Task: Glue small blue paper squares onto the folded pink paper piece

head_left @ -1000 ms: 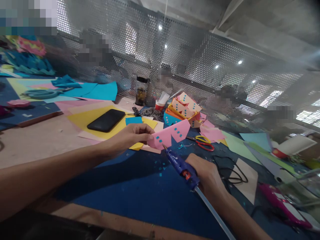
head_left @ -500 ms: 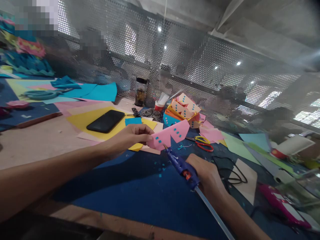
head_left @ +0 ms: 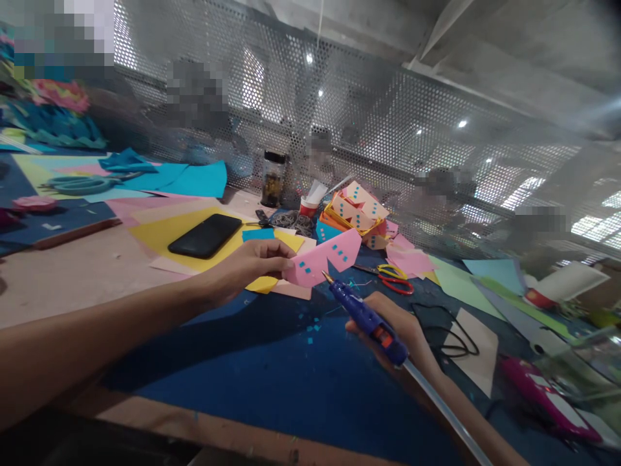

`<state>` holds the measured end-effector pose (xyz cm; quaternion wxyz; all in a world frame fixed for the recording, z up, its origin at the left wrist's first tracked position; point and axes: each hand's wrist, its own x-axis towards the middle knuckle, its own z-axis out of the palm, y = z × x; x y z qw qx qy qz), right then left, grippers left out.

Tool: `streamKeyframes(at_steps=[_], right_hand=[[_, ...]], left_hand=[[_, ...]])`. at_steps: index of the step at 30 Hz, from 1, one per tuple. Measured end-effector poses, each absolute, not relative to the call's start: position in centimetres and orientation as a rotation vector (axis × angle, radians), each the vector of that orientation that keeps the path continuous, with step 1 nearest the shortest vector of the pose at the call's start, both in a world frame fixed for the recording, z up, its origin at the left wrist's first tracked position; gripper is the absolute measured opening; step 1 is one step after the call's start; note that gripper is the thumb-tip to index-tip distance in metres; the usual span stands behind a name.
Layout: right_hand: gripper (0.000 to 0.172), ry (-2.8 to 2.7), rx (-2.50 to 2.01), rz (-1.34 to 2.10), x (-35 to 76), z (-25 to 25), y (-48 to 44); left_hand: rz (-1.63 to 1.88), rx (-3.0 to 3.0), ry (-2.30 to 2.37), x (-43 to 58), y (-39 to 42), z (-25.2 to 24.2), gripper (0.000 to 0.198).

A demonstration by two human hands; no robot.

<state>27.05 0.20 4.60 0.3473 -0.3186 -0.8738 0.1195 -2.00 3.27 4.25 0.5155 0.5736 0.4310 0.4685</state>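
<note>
Between the thumb and fingers of my left hand [head_left: 262, 262] is the left end of a pink paper cutout [head_left: 317, 262], held up above the table. It has a V-shaped notch and small blue squares stuck on it. My right hand [head_left: 388, 320] is wrapped round a blue glue gun [head_left: 369, 317], with a long clear glue stick [head_left: 446, 411] coming out of its back. The gun's metal tip is at the cutout's lower edge, left of the notch; whether it touches, I cannot tell. Loose blue paper squares [head_left: 311, 330] lie on the blue table surface [head_left: 272, 382] below.
Red-and-yellow scissors [head_left: 395, 278] and a pile of decorated paper pieces [head_left: 359, 207] lie beyond the cutout. A black phone [head_left: 206, 235] rests on yellow paper to the left. A jar [head_left: 273, 179] stands behind. At right are a black cord [head_left: 458, 349] and a magenta device [head_left: 548, 398].
The glue gun has turned slightly and shifted right with my right hand, its tip rising a little. The pink cutout has moved slightly left in my left hand.
</note>
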Motion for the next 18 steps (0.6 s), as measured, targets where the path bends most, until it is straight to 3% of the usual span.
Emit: streamKeyframes(at_steps=[11, 18], right_hand=[[0.019, -2.194, -1.008, 0.786, 28.3, 4.7, 0.7], [0.025, -2.246, -1.054, 0.661, 28.1, 4.9, 1.0]], left_hand=[[1.14, 1.292, 1.014, -2.0, 3.3, 4.6, 0.015], [1.148, 1.179, 0.981, -2.4, 3.8, 4.4, 0.015]])
